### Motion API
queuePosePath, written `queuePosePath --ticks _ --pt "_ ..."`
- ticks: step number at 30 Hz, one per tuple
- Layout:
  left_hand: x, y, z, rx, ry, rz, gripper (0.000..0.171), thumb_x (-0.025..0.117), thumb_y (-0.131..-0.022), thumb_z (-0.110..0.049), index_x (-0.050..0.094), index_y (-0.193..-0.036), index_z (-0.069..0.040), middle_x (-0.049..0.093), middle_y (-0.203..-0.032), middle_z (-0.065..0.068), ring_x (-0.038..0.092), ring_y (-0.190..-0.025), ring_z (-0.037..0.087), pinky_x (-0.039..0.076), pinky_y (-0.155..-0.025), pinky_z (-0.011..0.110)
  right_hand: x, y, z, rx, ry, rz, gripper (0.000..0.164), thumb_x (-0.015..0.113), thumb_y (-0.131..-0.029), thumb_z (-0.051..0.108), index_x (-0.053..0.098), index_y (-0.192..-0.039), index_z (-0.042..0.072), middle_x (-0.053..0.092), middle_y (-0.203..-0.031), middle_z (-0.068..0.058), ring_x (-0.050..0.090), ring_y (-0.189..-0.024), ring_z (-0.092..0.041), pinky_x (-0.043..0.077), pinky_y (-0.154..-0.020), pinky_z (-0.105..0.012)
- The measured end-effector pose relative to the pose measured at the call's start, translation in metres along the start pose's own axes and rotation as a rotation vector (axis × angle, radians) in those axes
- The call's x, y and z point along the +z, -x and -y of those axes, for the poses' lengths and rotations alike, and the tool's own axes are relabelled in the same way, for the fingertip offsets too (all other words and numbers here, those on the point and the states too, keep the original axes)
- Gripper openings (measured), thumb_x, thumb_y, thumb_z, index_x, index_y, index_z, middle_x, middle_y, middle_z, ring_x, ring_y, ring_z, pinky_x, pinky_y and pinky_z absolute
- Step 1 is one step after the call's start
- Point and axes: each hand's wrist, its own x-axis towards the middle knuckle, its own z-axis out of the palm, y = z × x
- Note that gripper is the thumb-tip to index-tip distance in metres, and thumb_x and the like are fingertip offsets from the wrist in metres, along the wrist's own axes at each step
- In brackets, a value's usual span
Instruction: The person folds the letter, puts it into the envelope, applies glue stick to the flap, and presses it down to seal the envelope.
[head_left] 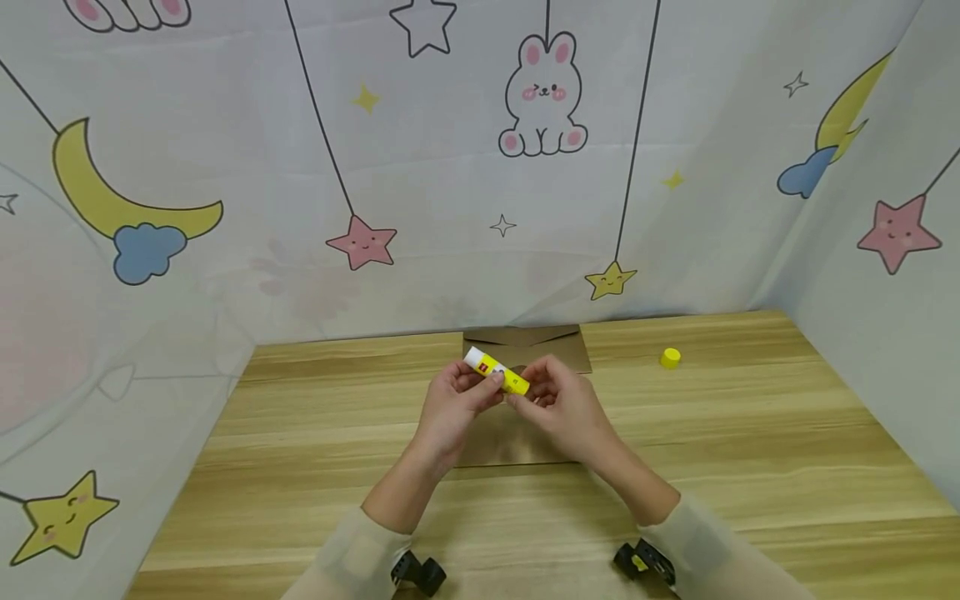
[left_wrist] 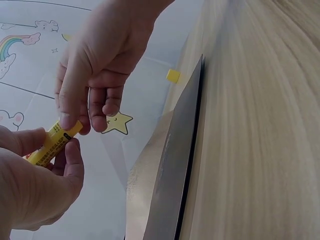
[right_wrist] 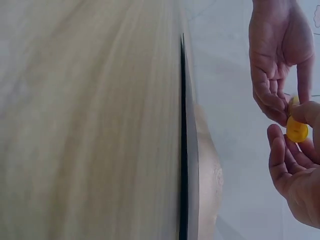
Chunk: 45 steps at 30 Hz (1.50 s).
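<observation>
Above the table, my left hand (head_left: 453,408) holds a yellow and white glue stick (head_left: 489,368) between thumb and fingers. The stick lies tilted, its white end at upper left and its yellow base at lower right. At that base, my right hand (head_left: 573,408) pinches with thumb and fingertips, as the left wrist view shows on the yellow barrel (left_wrist: 54,145). In the right wrist view the round yellow base (right_wrist: 297,131) faces the camera. Beneath both hands a brown paper envelope (head_left: 517,442) lies on the table, partly hidden by them, its flap side at the back.
A small yellow cap (head_left: 671,358) stands on the wood-grain table (head_left: 750,450) at the back right, apart from the hands. White cloth walls (head_left: 450,167) printed with stars, moons and a rabbit close in the back and sides.
</observation>
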Motion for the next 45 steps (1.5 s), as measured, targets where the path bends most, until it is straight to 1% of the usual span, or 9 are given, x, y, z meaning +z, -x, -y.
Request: queuePosePath --ticks 5,15,18,23,26,30,38,41,45 --pt "0.0004 0.0001 0.0 0.004 -0.013 0.006 0.032 0.074 -0.1 -0.005 0.057 -0.125 0.007 0.07 -0.113 0.016 0.07 -0.099 0.02 0.061 -0.089 0.032 -0.0013 -0.0004 -0.0008 0.022 -0.025 0.0 0.024 0.083 -0.094 0.009 0.065 -0.109 0.005 0.073 -0.096 -0.006 0.069 -0.081 -0.019 0.06 -0.068 -0.029" --pt "0.0008 0.0017 -0.0013 0.005 -0.015 0.011 0.029 0.073 -0.101 -0.004 0.058 -0.124 0.005 0.07 -0.111 0.014 0.07 -0.099 0.019 0.061 -0.089 0.032 -0.0078 -0.0067 -0.0079 0.355 -0.415 0.14 0.029 0.076 -0.101 0.016 0.065 -0.118 -0.004 0.07 -0.108 -0.032 0.073 -0.086 -0.025 0.062 -0.084 -0.047" --pt "0.0007 0.0013 -0.0012 0.005 -0.007 0.007 0.029 0.073 -0.101 -0.004 0.059 -0.124 0.005 0.07 -0.11 0.013 0.07 -0.099 0.019 0.061 -0.089 0.032 -0.0051 -0.0058 -0.0073 0.275 -0.328 0.108 0.031 0.079 -0.098 0.014 0.064 -0.121 -0.002 0.072 -0.108 -0.024 0.072 -0.088 -0.023 0.063 -0.082 -0.04" --pt "0.0006 0.0012 -0.0023 0.001 -0.006 0.003 0.029 0.073 -0.101 -0.005 0.059 -0.124 0.005 0.07 -0.112 0.014 0.07 -0.099 0.019 0.061 -0.088 0.031 0.0 -0.0017 -0.0036 -0.044 0.024 0.007 0.035 0.086 -0.091 0.009 0.064 -0.117 0.005 0.072 -0.102 -0.005 0.069 -0.083 -0.015 0.06 -0.069 -0.029" --pt "0.0005 0.0008 -0.0021 0.003 -0.005 0.006 0.028 0.073 -0.101 -0.006 0.06 -0.123 0.005 0.07 -0.112 0.014 0.07 -0.099 0.02 0.061 -0.088 0.031 0.0012 0.0001 -0.0021 -0.15 0.132 -0.033 0.031 0.087 -0.09 0.006 0.065 -0.112 0.007 0.071 -0.096 -0.001 0.067 -0.078 -0.012 0.059 -0.065 -0.028" --pt "0.0002 0.0017 -0.0019 0.005 -0.006 0.009 0.028 0.073 -0.101 -0.005 0.059 -0.124 0.005 0.07 -0.112 0.014 0.071 -0.099 0.02 0.061 -0.088 0.032 0.0001 0.0 -0.0034 -0.078 0.061 -0.01 0.024 0.084 -0.092 0.007 0.068 -0.11 0.006 0.071 -0.095 -0.002 0.068 -0.078 -0.013 0.06 -0.066 -0.029" --pt "0.0002 0.0023 -0.0008 0.004 -0.02 0.017 0.029 0.074 -0.1 -0.004 0.059 -0.124 0.004 0.07 -0.111 0.013 0.07 -0.099 0.02 0.061 -0.089 0.032 -0.0074 -0.0053 -0.0077 0.328 -0.391 0.141 0.028 0.075 -0.101 0.015 0.067 -0.118 -0.005 0.071 -0.107 -0.029 0.072 -0.085 -0.025 0.063 -0.082 -0.044" --pt "0.0002 0.0021 -0.0007 0.005 -0.02 0.016 0.029 0.073 -0.101 -0.005 0.059 -0.124 0.004 0.07 -0.111 0.013 0.07 -0.099 0.02 0.061 -0.089 0.032 -0.0069 -0.0052 -0.0071 0.322 -0.379 0.137 0.029 0.076 -0.1 0.014 0.065 -0.121 -0.004 0.071 -0.108 -0.027 0.072 -0.087 -0.024 0.063 -0.083 -0.042" --pt "0.0004 0.0018 -0.0014 0.007 -0.011 0.013 0.029 0.073 -0.101 -0.006 0.059 -0.125 0.004 0.07 -0.112 0.013 0.07 -0.101 0.02 0.061 -0.089 0.032 -0.0023 -0.0036 -0.0054 0.16 -0.233 0.083 0.033 0.082 -0.096 0.011 0.063 -0.122 0.002 0.073 -0.107 -0.015 0.072 -0.087 -0.025 0.063 -0.077 -0.034"
